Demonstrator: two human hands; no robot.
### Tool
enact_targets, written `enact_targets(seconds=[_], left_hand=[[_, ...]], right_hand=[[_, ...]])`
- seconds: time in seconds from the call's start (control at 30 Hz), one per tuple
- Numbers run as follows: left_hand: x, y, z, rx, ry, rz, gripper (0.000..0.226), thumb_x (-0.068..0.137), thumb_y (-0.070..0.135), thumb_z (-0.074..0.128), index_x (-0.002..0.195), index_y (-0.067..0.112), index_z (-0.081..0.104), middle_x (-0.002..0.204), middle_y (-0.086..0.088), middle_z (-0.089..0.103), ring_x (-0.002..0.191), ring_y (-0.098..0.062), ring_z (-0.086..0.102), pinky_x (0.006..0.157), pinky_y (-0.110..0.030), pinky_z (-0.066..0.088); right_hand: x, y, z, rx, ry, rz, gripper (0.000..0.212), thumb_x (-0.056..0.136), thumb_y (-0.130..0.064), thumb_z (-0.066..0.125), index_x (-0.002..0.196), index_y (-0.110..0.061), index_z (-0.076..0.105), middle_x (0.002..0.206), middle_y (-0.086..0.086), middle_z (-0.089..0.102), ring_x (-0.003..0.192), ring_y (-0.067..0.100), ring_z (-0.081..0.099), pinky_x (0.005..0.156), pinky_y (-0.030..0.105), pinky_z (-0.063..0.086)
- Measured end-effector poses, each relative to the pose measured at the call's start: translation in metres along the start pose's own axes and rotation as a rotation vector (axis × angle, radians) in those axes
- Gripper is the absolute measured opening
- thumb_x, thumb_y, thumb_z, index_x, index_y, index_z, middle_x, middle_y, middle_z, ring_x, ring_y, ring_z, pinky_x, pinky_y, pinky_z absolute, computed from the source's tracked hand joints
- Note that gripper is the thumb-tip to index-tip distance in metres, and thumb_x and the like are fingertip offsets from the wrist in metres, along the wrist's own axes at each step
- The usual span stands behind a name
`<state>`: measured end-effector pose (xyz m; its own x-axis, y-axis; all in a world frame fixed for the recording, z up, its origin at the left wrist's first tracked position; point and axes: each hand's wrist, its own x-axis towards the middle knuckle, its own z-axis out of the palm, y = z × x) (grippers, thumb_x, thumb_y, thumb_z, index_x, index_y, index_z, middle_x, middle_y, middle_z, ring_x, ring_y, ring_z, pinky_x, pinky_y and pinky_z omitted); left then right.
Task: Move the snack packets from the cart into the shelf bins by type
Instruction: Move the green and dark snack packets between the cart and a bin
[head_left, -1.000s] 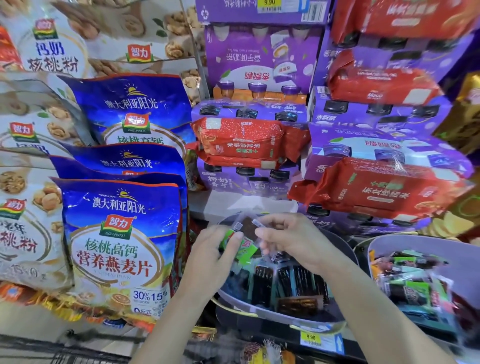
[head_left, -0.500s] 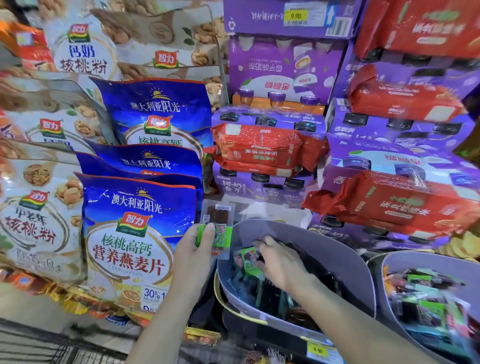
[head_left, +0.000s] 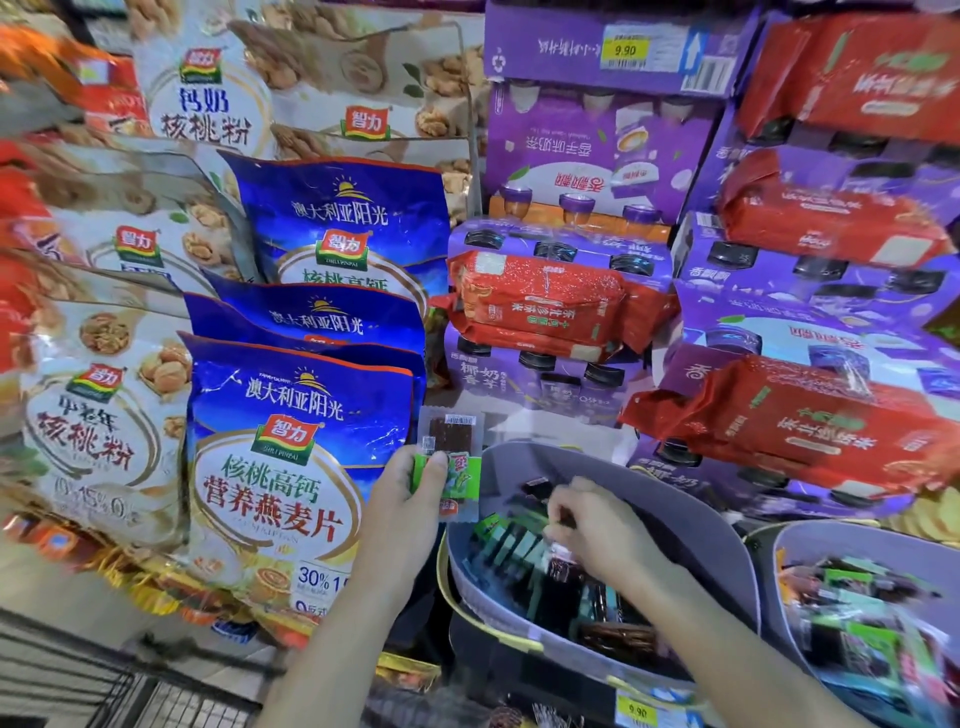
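— How does the snack packet (head_left: 453, 441) look?

— It is a small, flat, clear packet. A dark brown strip shows through the upper part. A green label band goes across the middle, a white barcode sticker sits near the top edge, and there is a small red mark near the bottom.

— Which way does it point?

— Its long axis is nearly vertical. The end with the barcode points up toward the shelf, the other end points down, and the printed face looks at the camera.

— Where is it?

— It is in the air, just left of the rim of the grey bin (head_left: 670, 493), in front of the right edge of the blue oat bag (head_left: 291, 467). It is not inside the bin.

— And the grip?

— The left hand (head_left: 408, 499) grasps the packet low down. The thumb lies across the green band at the front and the other fingers are hidden behind it. The upper half stands free above the thumb.

— What about the other hand?

— The right hand (head_left: 597, 525) is inside the grey bin, with the fingers bent down onto the packets in the bin (head_left: 511, 543). The fingertips touch them, but the picture is blurred there, so I cannot tell whether they pinch one. A second bin (head_left: 800, 540) of mixed packets stands just to the right.
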<state>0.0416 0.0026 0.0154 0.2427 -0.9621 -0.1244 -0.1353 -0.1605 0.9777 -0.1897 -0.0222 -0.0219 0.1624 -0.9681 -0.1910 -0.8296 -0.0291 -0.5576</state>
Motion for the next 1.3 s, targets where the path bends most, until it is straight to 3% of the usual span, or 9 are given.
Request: enact_targets(seconds=[0.1, 0.27, 0.4, 0.53, 0.67, 0.87, 1.03, 1.17, 1.3], left_hand=[[0.0, 0.003, 0.001, -0.012, -0.037, -0.013, 0.018, 0.109, 0.04, 0.054, 0.095, 0.036, 0.064, 0.095, 0.004, 0.077, 0.094, -0.017, 0.074, 0.091, -0.049, 0.059], [-0.002, 0.013, 0.01, -0.083, -0.152, -0.013, 0.013, 0.107, 0.045, 0.057, 0.099, 0.049, 0.067, 0.105, 0.013, 0.077, 0.098, -0.004, 0.074, 0.079, -0.025, 0.059], [-0.006, 0.013, 0.019, -0.145, -0.298, -0.038, 0.04, 0.082, 0.067, 0.071, 0.113, 0.042, 0.068, 0.116, 0.005, 0.077, 0.11, -0.019, 0.075, 0.095, -0.05, 0.06], [-0.002, 0.009, 0.014, -0.18, -0.161, -0.02, 0.014, 0.091, 0.034, 0.079, 0.1, 0.04, 0.071, 0.108, -0.004, 0.077, 0.103, -0.032, 0.076, 0.086, -0.058, 0.063], [0.002, 0.008, -0.002, -0.231, -0.082, -0.085, 0.019, 0.1, 0.013, 0.072, 0.102, 0.031, 0.071, 0.102, 0.001, 0.078, 0.095, -0.026, 0.078, 0.067, -0.032, 0.065], [-0.001, 0.012, -0.008, -0.223, -0.04, -0.116, 0.014, 0.1, 0.01, 0.07, 0.11, 0.018, 0.066, 0.107, -0.007, 0.077, 0.095, -0.018, 0.078, 0.068, -0.033, 0.065], [-0.004, 0.013, -0.006, -0.239, -0.053, -0.126, 0.014, 0.101, 0.011, 0.07, 0.112, 0.017, 0.064, 0.113, -0.009, 0.076, 0.099, -0.023, 0.078, 0.068, -0.033, 0.065], [-0.002, 0.012, -0.003, -0.225, -0.065, -0.125, 0.015, 0.101, 0.012, 0.07, 0.113, 0.018, 0.064, 0.113, -0.008, 0.077, 0.098, -0.022, 0.078, 0.071, -0.036, 0.066], [0.0, 0.012, -0.002, -0.242, -0.068, -0.119, 0.017, 0.101, 0.013, 0.071, 0.115, 0.02, 0.065, 0.111, -0.005, 0.078, 0.098, -0.021, 0.079, 0.07, -0.034, 0.065]], right_hand=[[-0.011, 0.003, -0.025, 0.303, 0.062, 0.034, 0.023, 0.085, -0.02, 0.084, 0.085, -0.031, 0.063, 0.074, -0.007, 0.062, 0.057, -0.003, 0.055, 0.058, 0.01, 0.043], [-0.027, -0.024, -0.045, 0.883, 0.072, 0.014, 0.013, 0.091, -0.014, 0.079, 0.102, -0.017, 0.072, 0.086, 0.011, 0.076, 0.06, 0.027, 0.066, 0.057, 0.037, 0.056], [-0.022, -0.05, -0.036, 1.026, 0.05, -0.003, 0.021, 0.09, -0.009, 0.079, 0.107, -0.003, 0.068, 0.08, 0.015, 0.074, 0.06, 0.03, 0.067, 0.049, 0.027, 0.053], [-0.006, -0.047, -0.025, 1.135, -0.038, 0.047, 0.025, 0.092, -0.021, 0.078, 0.108, -0.003, 0.071, 0.09, 0.019, 0.075, 0.068, 0.029, 0.073, 0.059, 0.03, 0.06], [0.018, -0.016, -0.001, 0.426, -0.145, 0.012, 0.026, 0.095, -0.024, 0.074, 0.121, -0.021, 0.074, 0.114, -0.002, 0.077, 0.099, 0.012, 0.072, 0.096, 0.036, 0.058], [0.038, 0.004, 0.031, -0.252, -0.418, -0.146, 0.064, 0.103, -0.025, 0.062, 0.16, -0.025, 0.035, 0.167, 0.004, 0.031, 0.151, 0.029, 0.034, 0.119, 0.035, 0.032], [0.034, 0.001, 0.036, -0.347, -0.453, -0.189, 0.048, 0.102, -0.018, 0.06, 0.148, -0.013, 0.05, 0.135, 0.01, 0.043, 0.129, 0.034, 0.05, 0.097, 0.035, 0.042], [0.032, -0.006, 0.031, -0.409, -0.462, -0.188, 0.028, 0.099, -0.012, 0.059, 0.126, -0.009, 0.067, 0.107, 0.003, 0.051, 0.111, 0.032, 0.061, 0.096, 0.036, 0.049], [0.028, -0.001, 0.021, -0.454, -0.392, -0.283, 0.015, 0.09, -0.005, 0.065, 0.096, -0.014, 0.075, 0.105, -0.004, 0.05, 0.114, 0.022, 0.047, 0.089, 0.023, 0.036]])
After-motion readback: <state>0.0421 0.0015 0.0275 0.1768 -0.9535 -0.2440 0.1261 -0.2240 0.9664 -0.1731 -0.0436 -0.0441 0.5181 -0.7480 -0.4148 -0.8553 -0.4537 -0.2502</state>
